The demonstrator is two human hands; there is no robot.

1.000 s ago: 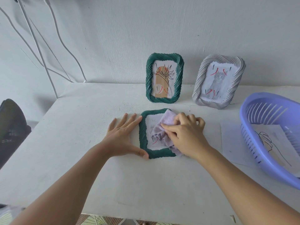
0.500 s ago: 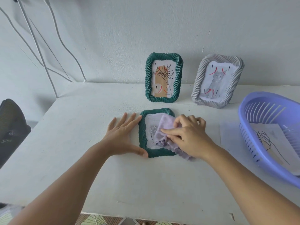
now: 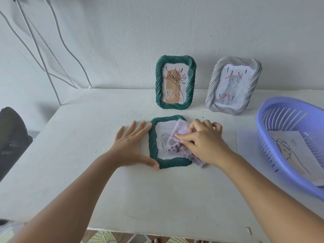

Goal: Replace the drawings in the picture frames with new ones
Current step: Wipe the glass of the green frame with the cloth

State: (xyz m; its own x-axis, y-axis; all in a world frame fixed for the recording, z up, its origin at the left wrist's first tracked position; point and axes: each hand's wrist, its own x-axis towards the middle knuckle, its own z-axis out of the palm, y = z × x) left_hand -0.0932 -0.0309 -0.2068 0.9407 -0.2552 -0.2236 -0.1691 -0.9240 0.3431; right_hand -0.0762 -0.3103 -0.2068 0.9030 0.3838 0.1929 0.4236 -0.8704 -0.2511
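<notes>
From the head camera, a green picture frame (image 3: 154, 146) lay flat on the white table (image 3: 87, 181), a rose drawing (image 3: 165, 139) showing under its glass. The left hand (image 3: 130, 148) lay flat beside it, fingers straight and spread, thumb against the frame's lower left corner, gripping nothing. The right hand (image 3: 204, 142) had its fingers curled round a lilac cloth (image 3: 180, 135) and pressed it onto the glass. Against the wall stood a second green frame (image 3: 175, 82) with a plant drawing and, to its right, a white frame (image 3: 234, 85) with a cat drawing. A purple basket (image 3: 273, 118) at the right edge held a sheet with a line drawing (image 3: 291, 151).
</notes>
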